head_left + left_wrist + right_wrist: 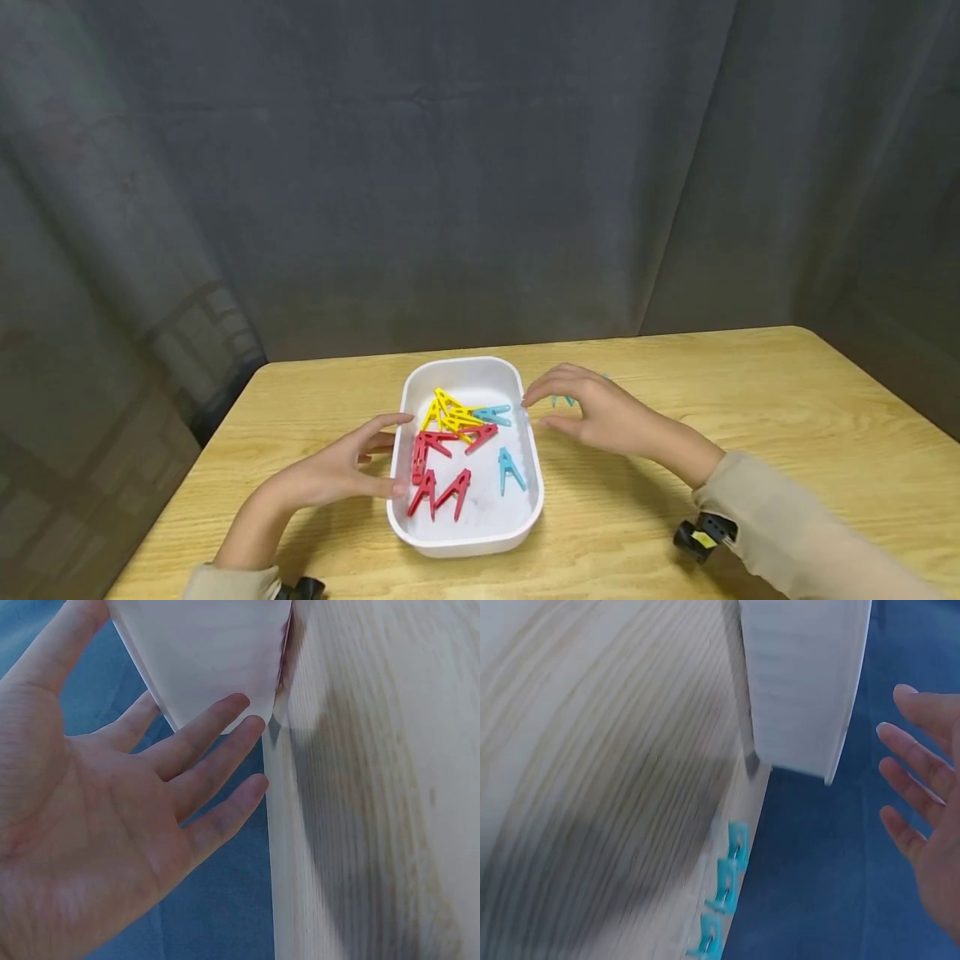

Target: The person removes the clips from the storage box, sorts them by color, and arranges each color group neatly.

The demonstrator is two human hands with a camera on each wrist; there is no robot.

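White plastic sits between two bare hands: a shallow rounded tray (pixel 525 508) on a pale wooden table (pixel 750 400). The left hand (pixel 337 471) lies open at the tray's left wall, fingers straight and spread; from the head view its fingertips look to be at the rim, though actual contact cannot be told. The right hand (pixel 592 408) hovers open just beside the tray's far right corner, fingers loosely extended, holding nothing.

Inside the tray, between the hands, lie clothes pegs: yellow pegs (pixel 450 410) at the far end, red pegs (pixel 438 467) nearer the left hand, and two blue pegs (pixel 510 468) towards the right hand.

The left wrist view shows what the head view cannot: the palm (pixel 82 825) is flat and empty, the fingers (pixel 217 761) parted, their tips just short of or against the tray's white wall (pixel 210 652).

The right wrist view shows the right fingers (pixel 911 787) straight and apart, clear of the tray's outer wall (pixel 802 682). It also shows three blue pegs (pixel 724 900) clipped in a row along the table's edge, beyond the right hand; the head view shows only a glimpse of them behind the fingers.
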